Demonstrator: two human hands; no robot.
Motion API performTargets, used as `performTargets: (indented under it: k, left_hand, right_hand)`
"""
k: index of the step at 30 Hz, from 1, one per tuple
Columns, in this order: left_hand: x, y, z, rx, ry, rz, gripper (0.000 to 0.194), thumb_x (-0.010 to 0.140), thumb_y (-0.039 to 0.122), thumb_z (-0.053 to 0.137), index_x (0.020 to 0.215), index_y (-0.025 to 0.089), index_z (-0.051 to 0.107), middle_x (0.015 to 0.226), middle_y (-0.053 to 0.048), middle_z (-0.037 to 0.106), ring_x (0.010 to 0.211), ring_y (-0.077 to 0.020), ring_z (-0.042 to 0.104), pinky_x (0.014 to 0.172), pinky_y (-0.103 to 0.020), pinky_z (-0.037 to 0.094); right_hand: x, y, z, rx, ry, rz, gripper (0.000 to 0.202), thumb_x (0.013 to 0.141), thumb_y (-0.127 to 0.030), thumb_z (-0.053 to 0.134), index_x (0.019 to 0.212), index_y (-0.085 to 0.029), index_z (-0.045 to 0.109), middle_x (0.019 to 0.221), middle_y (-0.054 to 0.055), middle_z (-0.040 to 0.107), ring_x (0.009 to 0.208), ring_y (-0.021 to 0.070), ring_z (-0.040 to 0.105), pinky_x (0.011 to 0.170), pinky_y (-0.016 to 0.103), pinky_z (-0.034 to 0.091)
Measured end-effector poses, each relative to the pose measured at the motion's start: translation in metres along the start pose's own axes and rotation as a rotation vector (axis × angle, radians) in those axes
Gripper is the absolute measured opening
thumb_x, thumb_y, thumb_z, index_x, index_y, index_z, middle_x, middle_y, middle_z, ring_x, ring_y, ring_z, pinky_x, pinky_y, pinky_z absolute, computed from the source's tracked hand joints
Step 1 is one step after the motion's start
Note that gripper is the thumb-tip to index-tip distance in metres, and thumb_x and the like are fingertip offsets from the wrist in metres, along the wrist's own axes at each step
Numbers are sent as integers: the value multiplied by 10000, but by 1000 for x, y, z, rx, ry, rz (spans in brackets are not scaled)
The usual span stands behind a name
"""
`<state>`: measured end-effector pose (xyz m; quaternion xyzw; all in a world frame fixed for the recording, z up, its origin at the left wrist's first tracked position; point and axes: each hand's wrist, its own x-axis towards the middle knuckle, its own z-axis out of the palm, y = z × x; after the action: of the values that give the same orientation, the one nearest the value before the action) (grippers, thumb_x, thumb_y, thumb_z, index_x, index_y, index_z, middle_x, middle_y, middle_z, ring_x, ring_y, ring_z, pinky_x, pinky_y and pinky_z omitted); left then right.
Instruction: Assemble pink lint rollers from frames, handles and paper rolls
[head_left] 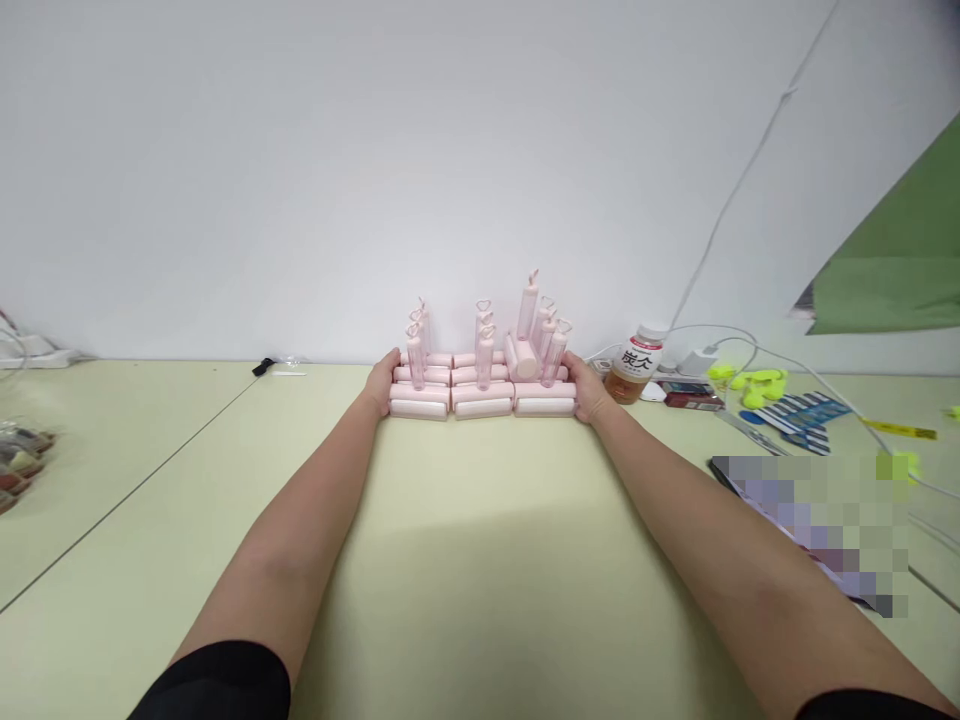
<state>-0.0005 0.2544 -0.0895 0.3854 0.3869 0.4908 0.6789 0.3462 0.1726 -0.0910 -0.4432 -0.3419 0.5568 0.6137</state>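
Observation:
Several pale pink lint rollers (pixel 484 395) lie side by side in rows against the wall. Their clear pink handles (pixel 416 360) stand up, topped with small heart-shaped loops. One roller (pixel 523 357) at the back right is turned a different way from the others and sits higher. My left hand (pixel 383 382) is pressed against the left end of the rows, its fingers partly hidden behind them. My right hand (pixel 588 388) is closed against the right end in the same way. Between them, both hands hold the group together.
Right of my right hand stands a jar (pixel 637 362) with a white lid and amber contents. Beyond it lie a dark red box (pixel 693 397), yellow-green pieces (pixel 759 385), cables and a blurred-out flat item (pixel 810 530). A small black object (pixel 263 367) lies far left.

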Motion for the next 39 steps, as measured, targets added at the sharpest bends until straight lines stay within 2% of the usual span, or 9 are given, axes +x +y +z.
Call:
performTargets:
  k: [7, 18, 29, 34, 39]
  left_hand:
    - [-8, -1, 1, -28, 23, 7, 504, 767, 529, 624, 1027, 100, 671, 736, -74, 733, 652, -260, 704, 708, -374, 560]
    - [6, 0, 0, -28, 60, 10, 437, 742, 478, 661, 978, 110, 666, 696, -68, 723, 645, -254, 697, 678, -356, 555]
    - [-4, -6, -4, -54, 78, 33, 446, 722, 514, 670, 928, 119, 659, 683, -62, 711, 636, -259, 694, 680, -361, 550]
    - [-1, -7, -3, -61, 101, 49, 473, 731, 540, 664, 938, 116, 653, 713, -74, 712, 685, -268, 696, 709, -366, 547]
    - [-3, -5, -2, -62, 162, 130, 448, 800, 551, 592, 1003, 153, 629, 830, -76, 720, 850, -261, 699, 807, -343, 527]
  right_hand:
    - [-8, 0, 0, 7, -15, -7, 311, 879, -445, 524, 985, -186, 662, 669, 35, 752, 571, 230, 699, 646, 362, 594]
    - [0, -4, -1, 1, -26, 48, 318, 873, -443, 544, 968, -167, 669, 654, 45, 749, 584, 232, 702, 645, 355, 592]
    - [-10, 0, 1, -23, -17, 4, 285, 832, -421, 592, 944, -170, 667, 669, 42, 750, 583, 222, 695, 631, 340, 582]
    - [-4, 3, -1, -37, 47, -33, 263, 808, -417, 595, 899, -177, 655, 661, 41, 737, 609, 231, 694, 626, 346, 580]
    - [-1, 8, -3, -72, 196, -141, 273, 828, -461, 514, 832, -209, 619, 681, 27, 714, 652, 217, 690, 622, 339, 577]
